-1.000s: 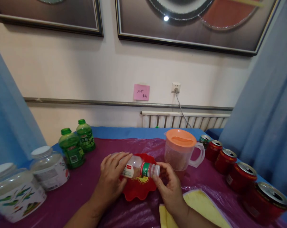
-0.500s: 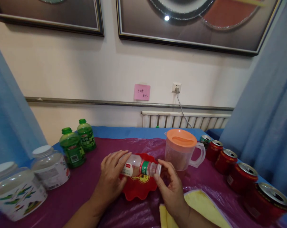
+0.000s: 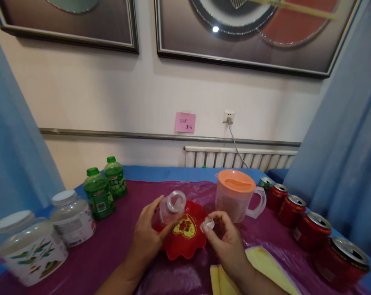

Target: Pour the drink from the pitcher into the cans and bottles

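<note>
My left hand is wrapped round a clear plastic bottle, tilted so that its uncapped mouth faces me. Between the thumb and fingers of my right hand is a small white bottle cap, apart from the bottle. Below both hands lies a red dish with a wavy rim and a gold pattern in its middle; the bottle hangs over its left part. The bottle's label is hidden from this angle.
A lidded plastic pitcher stands right of the dish, with a yellow cloth nearer me. Several drink cans line the right edge. Green bottles and white-lidded jars stand on the left. Purple sheeting covers the table.
The cap has come off the bottle and is now in my right hand. My left hand has turned the bottle from lying sideways to mouth facing me. The view has shifted slightly.
</note>
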`<state>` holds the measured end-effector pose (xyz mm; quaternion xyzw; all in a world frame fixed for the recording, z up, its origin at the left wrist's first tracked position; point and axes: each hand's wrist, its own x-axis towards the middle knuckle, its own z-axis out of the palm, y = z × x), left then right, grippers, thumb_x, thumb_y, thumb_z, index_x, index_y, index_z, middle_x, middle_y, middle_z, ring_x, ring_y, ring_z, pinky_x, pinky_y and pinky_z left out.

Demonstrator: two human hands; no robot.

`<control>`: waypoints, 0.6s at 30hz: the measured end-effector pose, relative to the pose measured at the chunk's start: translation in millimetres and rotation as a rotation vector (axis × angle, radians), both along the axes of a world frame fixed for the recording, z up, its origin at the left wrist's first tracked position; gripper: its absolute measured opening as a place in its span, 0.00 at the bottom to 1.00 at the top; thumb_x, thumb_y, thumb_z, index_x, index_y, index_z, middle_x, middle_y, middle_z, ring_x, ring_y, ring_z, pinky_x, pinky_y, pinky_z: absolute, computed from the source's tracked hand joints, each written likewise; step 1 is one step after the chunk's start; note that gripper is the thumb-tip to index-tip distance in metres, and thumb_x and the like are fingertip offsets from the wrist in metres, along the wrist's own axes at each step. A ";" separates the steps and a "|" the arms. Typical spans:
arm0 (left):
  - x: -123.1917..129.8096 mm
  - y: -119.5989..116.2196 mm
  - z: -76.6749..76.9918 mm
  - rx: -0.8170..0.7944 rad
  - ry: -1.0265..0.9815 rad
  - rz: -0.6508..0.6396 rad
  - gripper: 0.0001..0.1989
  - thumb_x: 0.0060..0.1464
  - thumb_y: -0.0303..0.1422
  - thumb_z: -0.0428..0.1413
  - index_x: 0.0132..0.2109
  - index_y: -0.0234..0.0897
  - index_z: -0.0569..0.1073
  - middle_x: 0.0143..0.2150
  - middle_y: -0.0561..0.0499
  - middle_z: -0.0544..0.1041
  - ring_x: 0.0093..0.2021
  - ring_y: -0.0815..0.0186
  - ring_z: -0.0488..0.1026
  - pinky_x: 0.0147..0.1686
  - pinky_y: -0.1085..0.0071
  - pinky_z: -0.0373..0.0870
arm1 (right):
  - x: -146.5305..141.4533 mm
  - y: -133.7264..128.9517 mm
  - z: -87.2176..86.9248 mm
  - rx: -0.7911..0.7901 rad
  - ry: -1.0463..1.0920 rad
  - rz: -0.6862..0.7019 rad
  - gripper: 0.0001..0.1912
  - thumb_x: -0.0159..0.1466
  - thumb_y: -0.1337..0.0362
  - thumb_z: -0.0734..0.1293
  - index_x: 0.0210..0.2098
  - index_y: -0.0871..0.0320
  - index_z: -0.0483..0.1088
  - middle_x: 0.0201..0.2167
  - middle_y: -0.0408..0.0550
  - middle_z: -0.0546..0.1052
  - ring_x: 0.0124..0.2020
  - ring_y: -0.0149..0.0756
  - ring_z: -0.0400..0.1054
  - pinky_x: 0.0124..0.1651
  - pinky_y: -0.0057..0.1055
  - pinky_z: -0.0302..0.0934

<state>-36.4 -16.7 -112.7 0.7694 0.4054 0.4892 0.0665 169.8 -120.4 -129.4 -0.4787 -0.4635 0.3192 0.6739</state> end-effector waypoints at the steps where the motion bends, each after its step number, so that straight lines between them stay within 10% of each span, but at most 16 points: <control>1: 1.3 -1.1 0.3 -0.098 -0.052 0.007 0.33 0.50 0.48 0.63 0.59 0.38 0.68 0.53 0.43 0.79 0.49 0.53 0.78 0.49 0.57 0.76 | 1.1 -3.3 2.1 -0.036 -0.042 0.028 0.11 0.62 0.58 0.72 0.40 0.55 0.69 0.33 0.44 0.76 0.34 0.35 0.70 0.39 0.30 0.65; 6: 5.8 0.5 -2.3 -0.395 -0.224 -0.035 0.34 0.47 0.50 0.63 0.56 0.36 0.68 0.47 0.43 0.81 0.43 0.53 0.81 0.44 0.57 0.79 | 11.1 -25.9 -8.8 -0.158 -0.316 0.220 0.06 0.60 0.64 0.71 0.35 0.54 0.68 0.33 0.43 0.79 0.32 0.36 0.72 0.34 0.29 0.63; 18: 9.5 1.2 -6.7 -0.417 -0.173 -0.132 0.33 0.46 0.46 0.63 0.57 0.36 0.70 0.54 0.42 0.80 0.50 0.51 0.79 0.51 0.53 0.77 | 8.9 -39.0 -47.1 -0.101 -1.076 0.242 0.16 0.47 0.65 0.79 0.32 0.54 0.72 0.36 0.44 0.81 0.37 0.43 0.73 0.40 0.34 0.62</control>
